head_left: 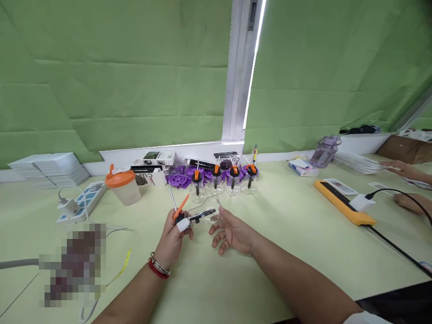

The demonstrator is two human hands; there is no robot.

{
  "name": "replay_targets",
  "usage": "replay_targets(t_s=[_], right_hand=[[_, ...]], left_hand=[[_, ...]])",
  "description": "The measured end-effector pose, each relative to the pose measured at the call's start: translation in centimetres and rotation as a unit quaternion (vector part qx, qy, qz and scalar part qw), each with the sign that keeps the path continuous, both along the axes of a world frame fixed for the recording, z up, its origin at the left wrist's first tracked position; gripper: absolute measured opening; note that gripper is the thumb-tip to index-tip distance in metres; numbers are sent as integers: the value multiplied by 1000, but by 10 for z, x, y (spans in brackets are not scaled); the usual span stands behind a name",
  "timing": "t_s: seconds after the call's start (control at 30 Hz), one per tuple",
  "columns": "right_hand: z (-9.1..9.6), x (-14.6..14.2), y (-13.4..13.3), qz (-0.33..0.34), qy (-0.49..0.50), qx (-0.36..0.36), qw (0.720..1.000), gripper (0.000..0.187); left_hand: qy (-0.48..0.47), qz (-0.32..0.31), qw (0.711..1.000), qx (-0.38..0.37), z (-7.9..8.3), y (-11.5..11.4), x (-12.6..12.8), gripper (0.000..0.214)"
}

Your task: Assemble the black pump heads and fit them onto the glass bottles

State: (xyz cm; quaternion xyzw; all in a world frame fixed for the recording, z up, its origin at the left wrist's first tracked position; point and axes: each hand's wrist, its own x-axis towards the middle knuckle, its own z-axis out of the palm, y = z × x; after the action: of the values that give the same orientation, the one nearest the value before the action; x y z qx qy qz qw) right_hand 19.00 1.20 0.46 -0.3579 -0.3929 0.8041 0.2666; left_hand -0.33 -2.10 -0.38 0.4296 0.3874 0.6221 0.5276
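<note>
My left hand (173, 236) is closed around a clear plastic cup-shaped device (204, 208) with a black top, an orange lever and a thin metal rod. The device lies tilted on its side, its wide clear rim towards the right. White wrapping covers my left thumb tip. At the rim, my right hand (234, 231) pinches the clear edge between thumb and forefinger, while its other fingers curl loosely apart. Behind my hands, several similar devices (216, 175) stand upright in a row, with black and orange tops.
Purple plastic parts (178, 177) and printed boxes (148, 175) lie behind the row. To the left are an orange-lidded cup (125, 186) and a power strip (84, 202). A yellow power strip (344, 204), a bottle (326, 152) and another person's hands (413, 202) are at right.
</note>
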Motion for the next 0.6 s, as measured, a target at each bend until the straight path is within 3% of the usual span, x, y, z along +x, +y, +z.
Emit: replay_targets(t_s=[0.13, 0.2, 0.27, 0.33, 0.4, 0.47, 0.5, 0.53, 0.6], right_hand=[[-1, -5, 1, -44, -14, -4, 999, 56], [-4, -7, -5, -50, -25, 46, 997, 52], [-7, -5, -13, -47, -48, 154, 986, 54], [-10, 2, -18, -41, -87, 324, 941, 65], [-13, 14, -18, -21, -116, 510, 852, 69], [-14, 26, -15, 3, -120, 620, 776, 49], [-15, 32, -13, 8, -122, 632, 765, 42], [-15, 35, -11, 4, -125, 615, 778, 45], [-16, 38, -10, 13, -127, 505, 854, 63]], left_hand=[[108, 0, 994, 5, -7, -1, -3, 19], [165, 50, 985, -9, -9, -1, -6, 19], [207, 93, 974, -20, -8, 0, -8, 26], [218, 88, 971, -41, -4, 0, -8, 32], [206, 60, 974, -70, 1, -2, -5, 35], [192, 39, 976, -95, 6, -5, 0, 38], [189, 35, 976, -103, 7, -6, 2, 38], [190, 37, 975, -108, 7, -7, 4, 39], [210, 51, 972, -93, 6, -9, 7, 38]])
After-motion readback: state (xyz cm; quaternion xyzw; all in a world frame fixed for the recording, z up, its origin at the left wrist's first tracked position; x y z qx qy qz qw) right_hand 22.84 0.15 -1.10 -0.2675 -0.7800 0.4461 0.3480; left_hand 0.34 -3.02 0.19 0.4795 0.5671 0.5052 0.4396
